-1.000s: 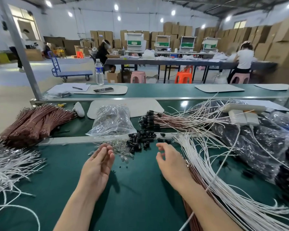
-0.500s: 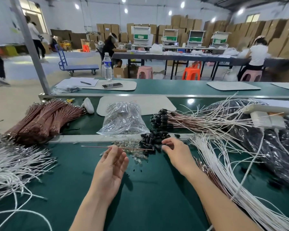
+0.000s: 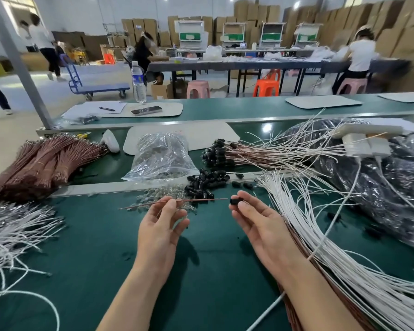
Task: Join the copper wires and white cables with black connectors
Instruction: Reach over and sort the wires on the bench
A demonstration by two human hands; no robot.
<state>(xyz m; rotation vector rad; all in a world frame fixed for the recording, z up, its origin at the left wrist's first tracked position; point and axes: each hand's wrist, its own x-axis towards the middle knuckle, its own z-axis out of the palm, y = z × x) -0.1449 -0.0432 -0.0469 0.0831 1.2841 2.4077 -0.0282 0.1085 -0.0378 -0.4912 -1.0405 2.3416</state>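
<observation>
One thin copper wire (image 3: 196, 200) lies sideways in our left hand (image 3: 159, 231), pinched at the fingertips. It is straight and reddish brown. Its right tip points at a small black connector (image 3: 236, 200), close but not touching. Our right hand (image 3: 263, 225) pinches that connector between thumb and finger. Both are over the green table (image 3: 93, 247), near the pile of loose connectors (image 3: 201, 185).
</observation>
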